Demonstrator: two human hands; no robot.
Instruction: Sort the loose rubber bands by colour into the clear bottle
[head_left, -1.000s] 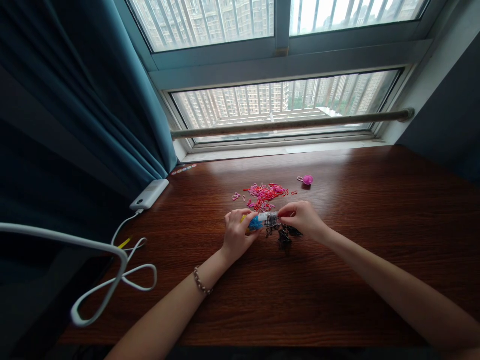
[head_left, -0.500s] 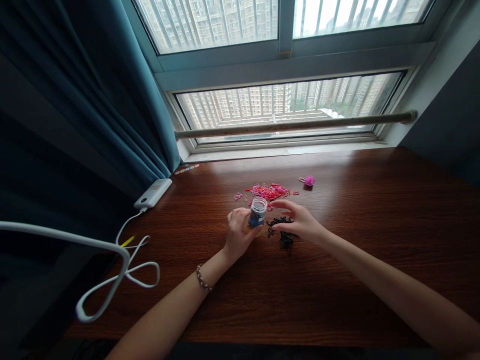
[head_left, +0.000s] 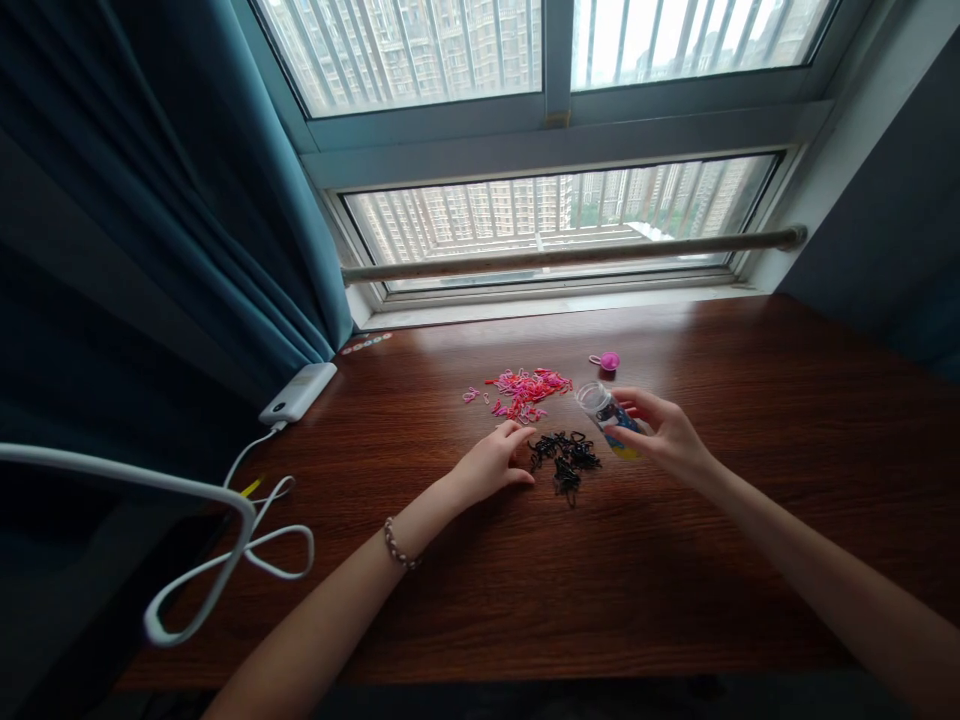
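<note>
My right hand [head_left: 652, 425] grips a small clear bottle [head_left: 611, 415] with a blue printed label, tilted with its uncapped mouth toward the upper left. My left hand [head_left: 495, 462] rests low over the table, thumb and fingers apart, with nothing in it. Just right of its fingertips lies a pile of black rubber bands [head_left: 568, 460]. Beyond that hand is a loose heap of pink and red rubber bands [head_left: 529, 390]. A pink round cap with a loop [head_left: 609, 362] sits behind the bottle.
All this is on a dark brown wooden table [head_left: 720, 560]. At its left edge are a white power strip or adapter [head_left: 298, 393] and a looped white cable [head_left: 202, 490]. A blue curtain [head_left: 247, 200] hangs at the left; a window with a rail [head_left: 570, 258] stands behind.
The bottle has passed from my left hand to my right and moved right, tilting. My left hand has let go and opened beside the black bands.
</note>
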